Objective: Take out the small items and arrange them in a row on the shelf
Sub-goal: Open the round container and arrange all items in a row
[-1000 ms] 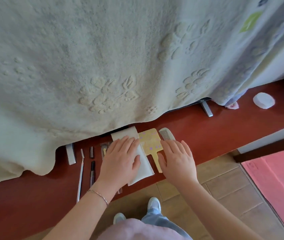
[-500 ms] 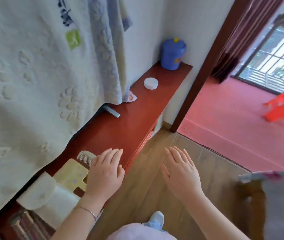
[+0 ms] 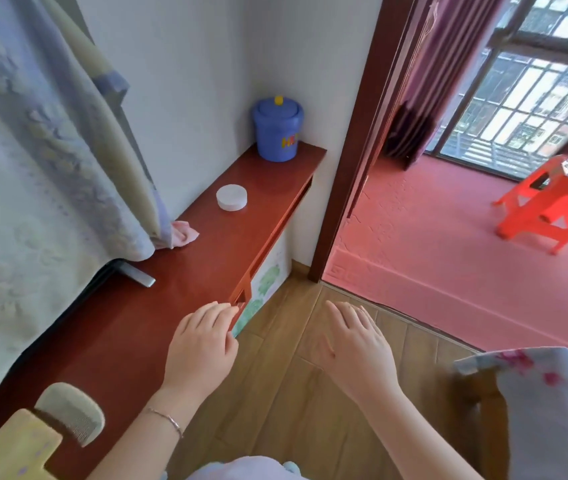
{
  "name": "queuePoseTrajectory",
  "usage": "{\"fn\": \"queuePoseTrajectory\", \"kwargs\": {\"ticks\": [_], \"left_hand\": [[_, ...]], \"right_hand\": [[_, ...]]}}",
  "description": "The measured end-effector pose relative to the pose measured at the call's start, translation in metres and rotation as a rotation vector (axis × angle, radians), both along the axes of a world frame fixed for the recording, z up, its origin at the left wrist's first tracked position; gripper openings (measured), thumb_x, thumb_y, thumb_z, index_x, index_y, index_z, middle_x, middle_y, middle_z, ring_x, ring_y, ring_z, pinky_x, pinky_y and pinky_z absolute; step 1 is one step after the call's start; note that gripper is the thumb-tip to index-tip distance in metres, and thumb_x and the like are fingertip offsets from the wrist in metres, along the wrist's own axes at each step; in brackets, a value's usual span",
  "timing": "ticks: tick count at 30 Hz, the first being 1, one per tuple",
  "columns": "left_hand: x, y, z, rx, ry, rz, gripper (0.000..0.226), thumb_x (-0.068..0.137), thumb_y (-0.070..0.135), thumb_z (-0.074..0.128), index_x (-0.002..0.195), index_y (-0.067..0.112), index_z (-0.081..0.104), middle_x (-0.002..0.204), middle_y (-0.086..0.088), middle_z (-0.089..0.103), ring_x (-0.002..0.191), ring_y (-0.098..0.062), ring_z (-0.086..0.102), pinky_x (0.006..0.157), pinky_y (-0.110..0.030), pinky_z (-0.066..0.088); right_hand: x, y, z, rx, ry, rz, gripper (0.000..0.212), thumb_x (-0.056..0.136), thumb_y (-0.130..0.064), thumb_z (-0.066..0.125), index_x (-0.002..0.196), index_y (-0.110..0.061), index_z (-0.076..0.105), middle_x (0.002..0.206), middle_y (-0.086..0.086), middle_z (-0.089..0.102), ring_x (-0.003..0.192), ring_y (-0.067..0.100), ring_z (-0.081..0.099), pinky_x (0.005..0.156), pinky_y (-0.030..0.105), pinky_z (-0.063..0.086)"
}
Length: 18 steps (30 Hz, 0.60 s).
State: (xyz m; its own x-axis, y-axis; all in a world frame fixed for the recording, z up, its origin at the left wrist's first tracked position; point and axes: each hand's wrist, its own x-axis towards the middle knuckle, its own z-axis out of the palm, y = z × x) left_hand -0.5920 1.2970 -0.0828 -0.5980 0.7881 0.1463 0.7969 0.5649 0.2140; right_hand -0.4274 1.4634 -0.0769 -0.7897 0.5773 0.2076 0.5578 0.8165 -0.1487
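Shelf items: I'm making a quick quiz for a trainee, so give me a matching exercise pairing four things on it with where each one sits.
Things:
1. blue tub
2. white round lid
3. pink cloth
4. comb

Places:
A. at the hanging blanket's edge
B. far corner of the shelf, by the wall
C. nearest the camera, beside the yellow paddle
D. alone on open shelf, between tub and cloth

Pairs: 1-B, 2-D, 3-A, 4-C

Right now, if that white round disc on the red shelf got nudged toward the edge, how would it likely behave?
The white round disc lies flat and low, so it would probably slide rather than tip. The red shelf looks glossy, so it may skid easily. Its round rim suggests it could roll if knocked onto its edge. Weight cannot be told.
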Motion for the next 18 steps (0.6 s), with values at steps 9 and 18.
{"fn": "queuePoseTrajectory", "kwargs": {"ticks": [9, 18], "left_hand": [[-0.038, 0.072, -0.013, -0.015, 0.002, -0.015, 0.037, 0.068, 0.012, 0.072, 0.105, 0.013, 0.069, 0.106, -0.003, 0.070, 0.104, -0.020, 0.063, 0.086, -0.036, 0.050], [-0.130, 0.147, -0.031, 0.051, -0.059, 0.103, 0.034, 0.073, 0.011, 0.061, 0.107, 0.012, 0.067, 0.108, -0.002, 0.068, 0.106, -0.021, 0.062, 0.086, -0.038, 0.052]], "right_hand": [[-0.048, 0.073, -0.010, -0.012, -0.027, 0.085, 0.052, 0.072, -0.027, 0.071, 0.120, -0.009, 0.060, 0.112, 0.004, 0.065, 0.110, 0.024, 0.060, 0.101, 0.040, 0.042], [-0.150, 0.151, -0.016, 0.000, -0.079, 0.221, 0.049, 0.078, -0.036, 0.040, 0.111, -0.012, 0.067, 0.102, -0.001, 0.069, 0.101, 0.019, 0.064, 0.095, 0.040, 0.047]]}}
